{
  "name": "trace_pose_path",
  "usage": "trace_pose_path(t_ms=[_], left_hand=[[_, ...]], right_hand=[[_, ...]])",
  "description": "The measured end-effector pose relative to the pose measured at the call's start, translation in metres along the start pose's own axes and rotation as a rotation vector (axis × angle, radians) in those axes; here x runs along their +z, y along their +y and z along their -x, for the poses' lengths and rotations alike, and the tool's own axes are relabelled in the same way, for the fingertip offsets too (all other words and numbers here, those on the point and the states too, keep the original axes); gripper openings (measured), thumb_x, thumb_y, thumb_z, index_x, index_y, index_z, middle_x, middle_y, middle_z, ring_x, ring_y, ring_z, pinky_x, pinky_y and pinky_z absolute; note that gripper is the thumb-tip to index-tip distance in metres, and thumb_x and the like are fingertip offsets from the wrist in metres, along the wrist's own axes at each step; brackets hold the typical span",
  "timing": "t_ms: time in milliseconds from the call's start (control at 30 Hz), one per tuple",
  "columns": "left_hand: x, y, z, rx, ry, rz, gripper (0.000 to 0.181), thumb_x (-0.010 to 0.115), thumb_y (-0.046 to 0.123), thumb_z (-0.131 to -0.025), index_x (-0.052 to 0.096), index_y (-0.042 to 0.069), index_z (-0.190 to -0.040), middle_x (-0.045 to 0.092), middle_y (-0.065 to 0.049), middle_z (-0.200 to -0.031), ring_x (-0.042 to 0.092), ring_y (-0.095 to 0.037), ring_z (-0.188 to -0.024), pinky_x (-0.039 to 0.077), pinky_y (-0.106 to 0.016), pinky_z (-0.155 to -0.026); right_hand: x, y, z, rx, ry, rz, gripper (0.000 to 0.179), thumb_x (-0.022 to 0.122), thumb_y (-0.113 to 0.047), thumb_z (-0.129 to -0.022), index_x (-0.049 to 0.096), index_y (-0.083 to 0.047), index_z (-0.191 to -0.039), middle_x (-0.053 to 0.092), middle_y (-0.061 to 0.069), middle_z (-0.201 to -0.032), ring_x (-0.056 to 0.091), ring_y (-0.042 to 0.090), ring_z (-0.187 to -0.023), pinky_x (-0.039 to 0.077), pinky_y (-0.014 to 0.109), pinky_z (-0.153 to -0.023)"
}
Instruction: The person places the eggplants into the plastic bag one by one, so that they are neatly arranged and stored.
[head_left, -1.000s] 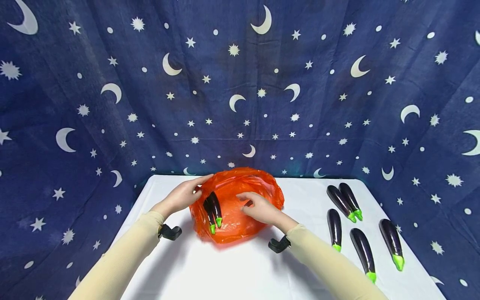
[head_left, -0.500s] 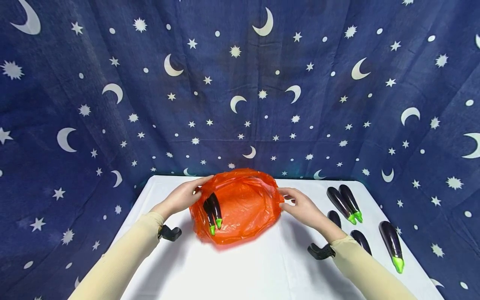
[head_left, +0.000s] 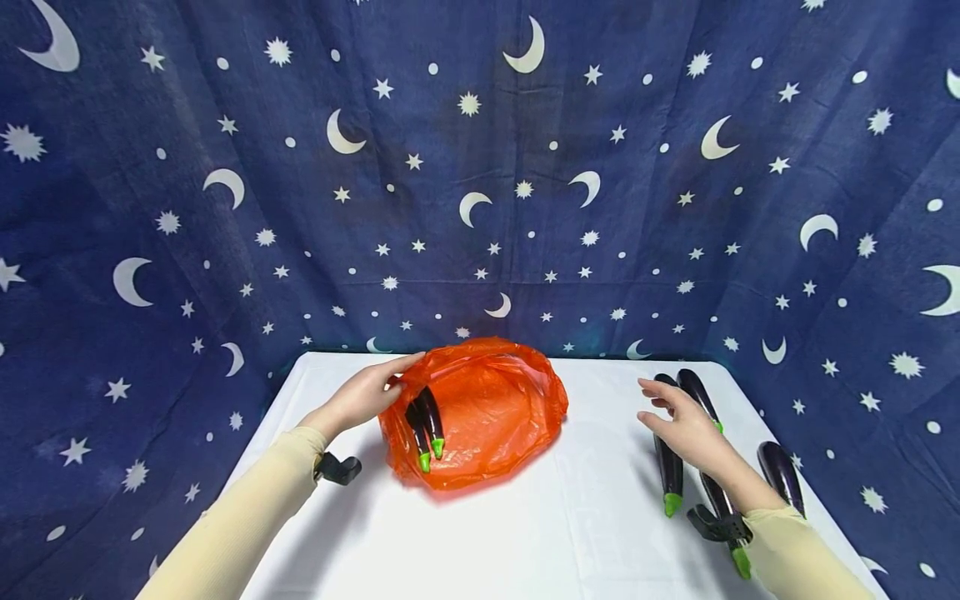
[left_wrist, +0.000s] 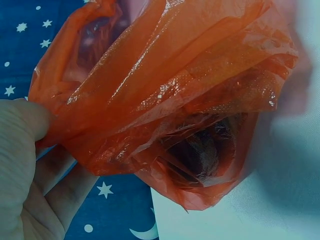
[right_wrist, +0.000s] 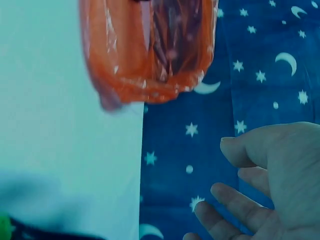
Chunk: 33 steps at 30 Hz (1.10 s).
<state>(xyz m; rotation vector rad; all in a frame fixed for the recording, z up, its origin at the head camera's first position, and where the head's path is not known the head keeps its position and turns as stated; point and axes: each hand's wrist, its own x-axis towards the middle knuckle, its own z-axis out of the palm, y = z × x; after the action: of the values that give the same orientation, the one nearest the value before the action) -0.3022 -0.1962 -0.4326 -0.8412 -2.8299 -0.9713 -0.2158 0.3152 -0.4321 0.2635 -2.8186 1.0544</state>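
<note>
An orange plastic bag (head_left: pixel 491 417) lies open-mouthed on the white table, with two eggplants (head_left: pixel 431 415) inside on its left. My left hand (head_left: pixel 358 394) pinches the bag's left rim between thumb and fingers; the left wrist view shows the thumb (left_wrist: pixel 37 120) over the film. Dark shapes of the eggplants (left_wrist: pixel 200 152) show through the bag there. To the right, my right hand (head_left: pixel 692 429) hovers over a group of eggplants, fingers spread and holding nothing. It partly hides the nearest eggplant (head_left: pixel 670 475) and others behind it.
More eggplants lie at the table's right: one at the back (head_left: pixel 697 390), one at the right edge (head_left: pixel 780 472) and one under the wrist (head_left: pixel 738 557). A dark blue star-and-moon curtain (head_left: pixel 480 208) surrounds the white table (head_left: pixel 480 550).
My right hand has moved right, from over the bag's mouth, past its right rim, to above the loose eggplants. The left hand and the bag have stayed nearly still.
</note>
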Motion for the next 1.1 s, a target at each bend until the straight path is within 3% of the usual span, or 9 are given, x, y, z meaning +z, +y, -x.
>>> trace_pose_path(t_ms=[500, 733, 1100], left_hand=[[-0.001, 0.0, 0.001, 0.025, 0.017, -0.009, 0.065, 0.057, -0.003, -0.093, 0.052, 0.021, -0.153, 0.061, -0.004, -0.143, 0.064, -0.024, -0.118, 0.05, -0.046, -0.103], [-0.001, 0.001, 0.001, 0.038, 0.024, -0.019, 0.064, 0.056, -0.003, -0.093, 0.053, 0.02, -0.152, 0.061, -0.004, -0.142, 0.061, -0.025, -0.122, 0.047, -0.047, -0.106], [-0.001, 0.003, 0.002, 0.026, 0.008, -0.009, 0.066, 0.056, -0.004, -0.093, 0.052, 0.021, -0.153, 0.06, -0.004, -0.144, 0.063, -0.024, -0.12, 0.049, -0.046, -0.104]], right_hand=[[-0.017, 0.032, 0.027, 0.072, 0.032, 0.05, 0.063, 0.065, -0.022, -0.099, 0.041, 0.006, -0.151, 0.047, 0.034, -0.142, 0.045, 0.052, -0.129, 0.04, 0.066, -0.1], [-0.018, 0.044, 0.036, 0.089, 0.049, 0.081, 0.063, 0.066, -0.019, -0.098, 0.041, 0.009, -0.148, 0.051, 0.035, -0.135, 0.049, 0.054, -0.124, 0.042, 0.068, -0.096], [-0.019, 0.053, 0.044, 0.134, 0.031, 0.116, 0.066, 0.065, -0.026, -0.1, 0.039, 0.01, -0.149, 0.049, 0.037, -0.134, 0.046, 0.057, -0.121, 0.041, 0.07, -0.094]])
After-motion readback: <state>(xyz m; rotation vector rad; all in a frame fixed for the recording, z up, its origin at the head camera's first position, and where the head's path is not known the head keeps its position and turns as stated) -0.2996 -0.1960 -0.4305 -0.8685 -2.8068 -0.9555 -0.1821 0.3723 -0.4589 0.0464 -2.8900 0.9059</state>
